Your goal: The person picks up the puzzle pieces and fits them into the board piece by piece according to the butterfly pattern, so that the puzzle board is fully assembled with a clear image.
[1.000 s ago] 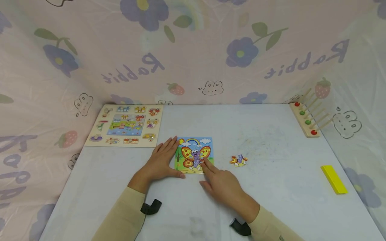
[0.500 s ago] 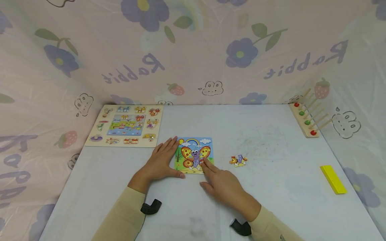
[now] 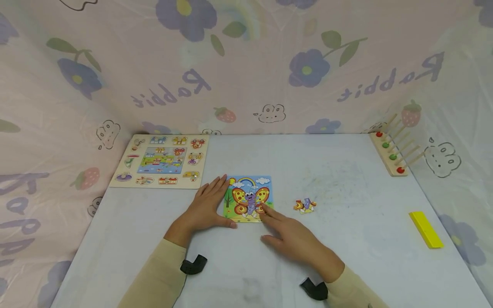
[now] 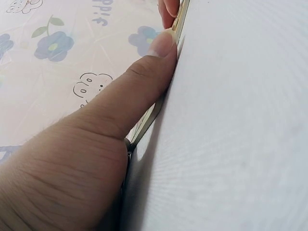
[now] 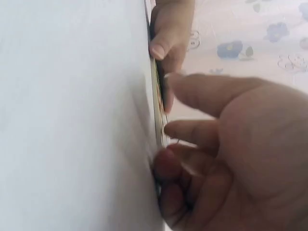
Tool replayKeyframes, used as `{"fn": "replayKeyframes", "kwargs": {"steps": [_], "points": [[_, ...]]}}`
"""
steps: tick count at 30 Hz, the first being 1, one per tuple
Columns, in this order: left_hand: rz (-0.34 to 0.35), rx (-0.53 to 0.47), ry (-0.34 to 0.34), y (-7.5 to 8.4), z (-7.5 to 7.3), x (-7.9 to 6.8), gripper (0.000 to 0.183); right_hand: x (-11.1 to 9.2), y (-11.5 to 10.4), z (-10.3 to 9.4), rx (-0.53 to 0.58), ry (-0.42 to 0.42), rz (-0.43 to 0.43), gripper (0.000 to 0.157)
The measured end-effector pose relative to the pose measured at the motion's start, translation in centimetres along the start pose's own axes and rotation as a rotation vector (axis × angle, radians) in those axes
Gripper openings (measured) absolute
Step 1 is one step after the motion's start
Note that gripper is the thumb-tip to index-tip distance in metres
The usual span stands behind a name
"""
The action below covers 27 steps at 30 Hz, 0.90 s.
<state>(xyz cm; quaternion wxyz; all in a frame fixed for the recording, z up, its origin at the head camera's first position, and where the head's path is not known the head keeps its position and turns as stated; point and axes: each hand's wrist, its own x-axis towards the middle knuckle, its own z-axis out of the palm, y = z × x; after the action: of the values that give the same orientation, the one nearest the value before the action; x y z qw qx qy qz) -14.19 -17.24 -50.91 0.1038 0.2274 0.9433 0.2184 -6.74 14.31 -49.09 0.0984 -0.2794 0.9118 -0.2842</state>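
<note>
A square butterfly puzzle (image 3: 246,192) lies flat on the white table in the head view. My left hand (image 3: 206,207) rests along its left side, fingers extended, with the thumb at its lower edge. At the puzzle's lower right, the fingertips of my right hand (image 3: 294,239) touch the picture and cover part of that corner. In the right wrist view, the right thumb (image 5: 207,91) is held away from the puzzle, and some of the other fingers are bent. To the right of the puzzle lie loose puzzle pieces (image 3: 305,205) with purple and orange parts.
A wooden picture board (image 3: 115,182) lies at the back left. At the back right stands a wooden peg rack (image 3: 389,154) with red and green beads. A yellow block (image 3: 426,229) rests near the right table edge. Patterned curtains (image 3: 246,64) enclose the table.
My right hand has shifted slightly to the right and down, uncovering more of the butterfly's lower right wing. The left hand and puzzle stay in place.
</note>
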Motion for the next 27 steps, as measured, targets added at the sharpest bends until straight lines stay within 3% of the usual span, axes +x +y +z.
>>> {"fn": "replayKeyframes", "kwargs": {"steps": [7,14,20,27], "points": [[0.005,-0.007,-0.009,0.0,-0.1,0.0,0.146,-1.2,2.1,-1.0,0.293,0.086,-0.019,0.056],[0.0,-0.007,-0.018,0.0,-0.2,-0.1,0.147,-1.9,4.4,-2.7,0.493,0.295,-0.057,0.047],[0.001,-0.01,-0.021,0.0,-0.3,-0.1,0.147,-2.6,6.3,-4.5,0.686,0.423,0.009,0.041],[0.01,-0.013,-0.013,-0.1,-0.2,-0.1,0.146,-3.3,7.9,-5.8,1.036,0.597,0.027,0.048]]}}
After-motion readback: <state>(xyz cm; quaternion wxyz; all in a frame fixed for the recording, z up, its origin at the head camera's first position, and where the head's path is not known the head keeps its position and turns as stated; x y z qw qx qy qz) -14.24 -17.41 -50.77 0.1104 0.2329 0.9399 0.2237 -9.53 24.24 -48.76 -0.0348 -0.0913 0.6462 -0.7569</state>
